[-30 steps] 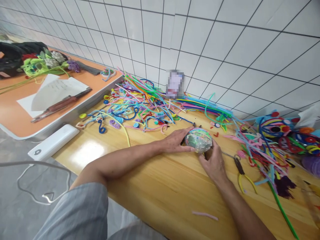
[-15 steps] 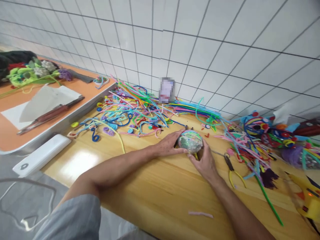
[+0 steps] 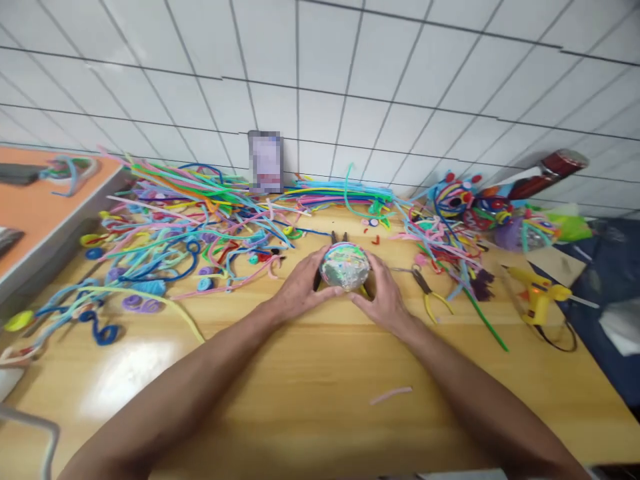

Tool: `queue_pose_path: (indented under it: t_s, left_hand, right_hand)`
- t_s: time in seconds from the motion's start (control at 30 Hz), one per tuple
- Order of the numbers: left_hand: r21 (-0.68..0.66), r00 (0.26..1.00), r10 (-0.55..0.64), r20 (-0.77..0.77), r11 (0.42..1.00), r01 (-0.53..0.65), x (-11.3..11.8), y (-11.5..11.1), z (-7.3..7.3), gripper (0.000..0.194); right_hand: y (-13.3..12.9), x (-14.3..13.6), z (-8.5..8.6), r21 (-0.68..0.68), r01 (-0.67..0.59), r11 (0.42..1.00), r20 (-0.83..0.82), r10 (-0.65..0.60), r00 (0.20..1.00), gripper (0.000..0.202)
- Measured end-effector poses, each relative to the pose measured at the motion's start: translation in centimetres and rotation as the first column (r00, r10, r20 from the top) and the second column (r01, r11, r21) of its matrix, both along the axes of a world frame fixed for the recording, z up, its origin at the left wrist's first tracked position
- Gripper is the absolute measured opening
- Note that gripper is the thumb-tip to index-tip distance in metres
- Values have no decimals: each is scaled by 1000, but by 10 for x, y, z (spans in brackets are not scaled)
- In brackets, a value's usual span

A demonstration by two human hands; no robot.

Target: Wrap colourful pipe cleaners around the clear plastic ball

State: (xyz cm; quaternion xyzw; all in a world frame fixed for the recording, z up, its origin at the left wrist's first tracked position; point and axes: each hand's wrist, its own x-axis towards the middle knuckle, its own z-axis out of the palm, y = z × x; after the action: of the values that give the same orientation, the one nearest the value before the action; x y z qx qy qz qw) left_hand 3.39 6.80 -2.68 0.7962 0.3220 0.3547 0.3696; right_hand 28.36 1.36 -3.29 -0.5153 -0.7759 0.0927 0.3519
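Between my two hands is a round, ball-like thing [image 3: 345, 268], silvery and shiny below with a multicoloured upper part. My left hand [image 3: 304, 285] curves around its left side, and my right hand [image 3: 384, 297] curves around its right side. Both thumbs meet near its front lower edge. Two dark tips of a tool [image 3: 339, 237] stick out just behind it, and a bit of yellow shows under it; the rest of that tool is hidden. To the right of my right hand lie pliers with yellow handles [image 3: 429, 293]. A short pink strip [image 3: 391, 395] lies nearer to me.
Tangled pipe cleaners [image 3: 200, 220] cover the back left, with straight ones [image 3: 340, 193] along the wall. A phone [image 3: 267, 162] leans against the tiles. Decorated colourful objects [image 3: 455, 197] and a yellow glue gun [image 3: 543, 297] are at right. An orange-topped table [image 3: 55, 207] adjoins at left.
My view has swung to the right, so the glue gun shows more fully and the orange table less. Both hands remain around the round thing.
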Motion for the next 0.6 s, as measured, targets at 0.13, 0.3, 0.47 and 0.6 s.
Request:
queue_pose_path:
  t_s: [0.13,0.3,0.47,0.6]
  left_hand:
    - [-33,1000,25,12,999,-25,-4,2,-2,101]
    - [-113,985,98,142,990,-82,-6,3,2,97]
    - [16,946,241,215,968,-250,-18,13,40,78]
    - [259,914,386,127,876,-406,-36,59,102,80]
  right_hand:
    - [0,-2,1,4,-11,1000,-6,11,1000,99]
    - [2,6,7,51,123,991,-135,-116,984,84]
    - [9,28,56,180,209,961,-18,-209,978,69]
    - [-1,38,112,206,10,979,264,-65,962,59]
